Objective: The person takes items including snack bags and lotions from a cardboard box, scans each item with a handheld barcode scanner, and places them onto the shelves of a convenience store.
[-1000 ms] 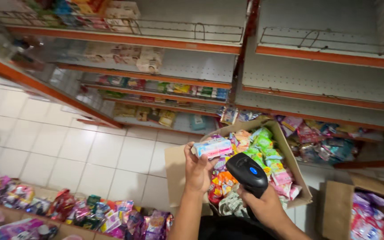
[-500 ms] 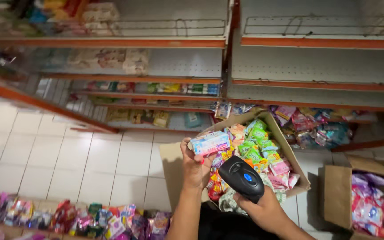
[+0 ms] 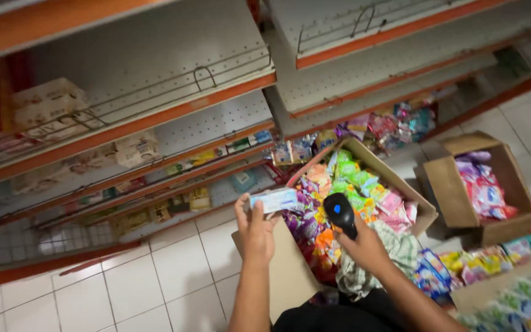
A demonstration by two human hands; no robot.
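The packet [image 3: 274,200], pale blue and flat, sits pinched in the fingers of the left hand [image 3: 257,229], its long axis running level toward the scanner [image 3: 340,214]. The right hand [image 3: 364,247] is wrapped tight round that black scanner, just right of the packet, nose aimed up past it. Behind the scanner lies the open carton [image 3: 422,212], full of bright sweets.
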